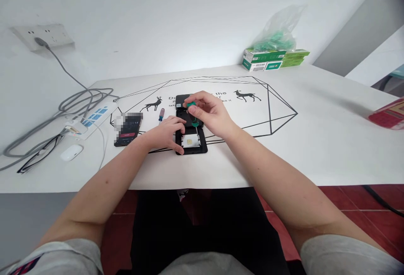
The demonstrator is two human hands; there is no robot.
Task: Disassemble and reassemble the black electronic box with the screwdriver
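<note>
A black device lies opened on the white table, with a silver plate inside its near part. My right hand is closed round a green screwdriver, whose shaft points down at the right side of the silver plate. At the device's left edge rests my left hand, fingers apart, thumb and fingertips touching the frame. Behind my left hand, a second screwdriver with a red and blue handle lies on the table.
To the left are a phone, a power strip with coiled grey cable, a white case and glasses. Green boxes under a plastic bag stand at the back right. A red package sits at the right.
</note>
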